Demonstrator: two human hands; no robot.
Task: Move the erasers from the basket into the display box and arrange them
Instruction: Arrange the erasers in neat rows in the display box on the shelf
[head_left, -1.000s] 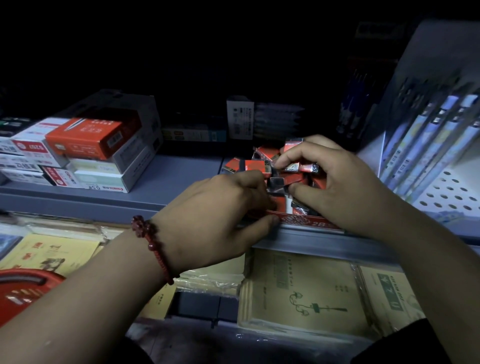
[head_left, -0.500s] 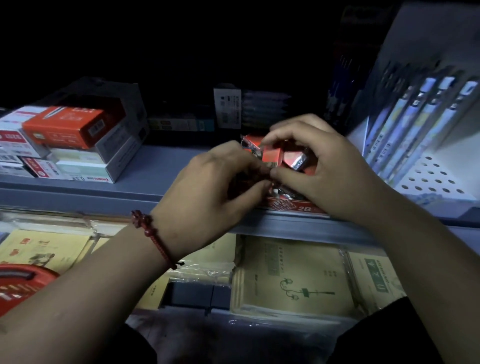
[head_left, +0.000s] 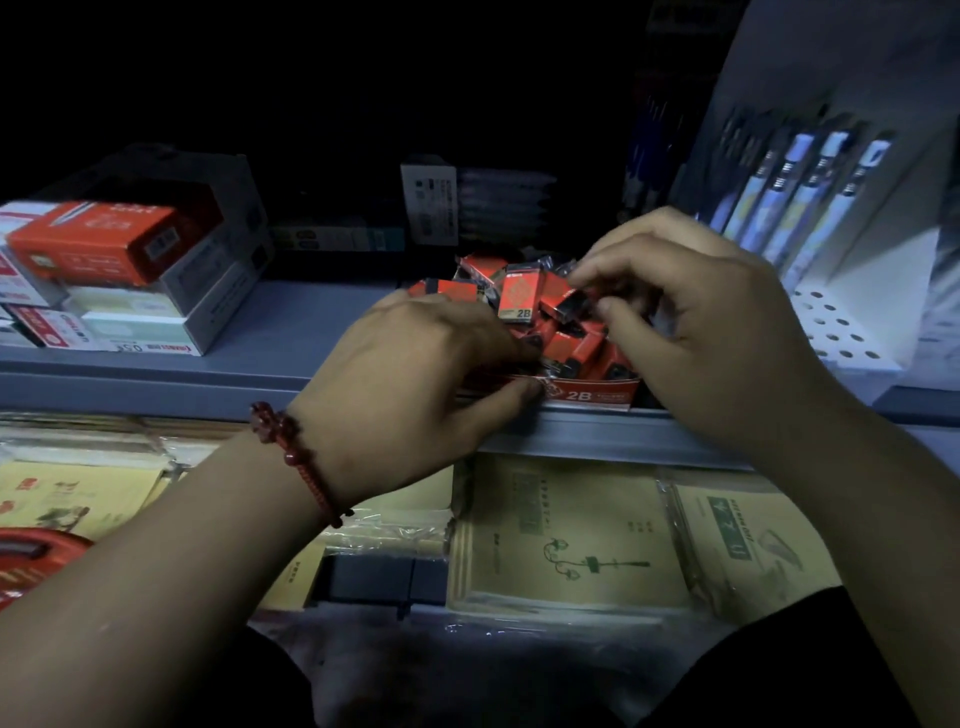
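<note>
**Both hands busy at the eraser box on the shelf**

Head view: the left hand (head_left: 415, 384), wearing a red bead bracelet (head_left: 296, 457) at the wrist, is reaching in from the near left. Its thumb is lying against the outside of the near wall of the display box (head_left: 597, 395) and its curled fingers are hooking over that wall, clamping it. The right hand (head_left: 696, 317) is arching over the box's right side, forefinger and thumb pinching an eraser (head_left: 563, 299) atop the pile. The red erasers (head_left: 566, 348) are lying jumbled inside the box, which is sitting at the near edge of the grey shelf (head_left: 291, 332). The red basket (head_left: 36, 556) is showing at the near left, well apart.
</note>
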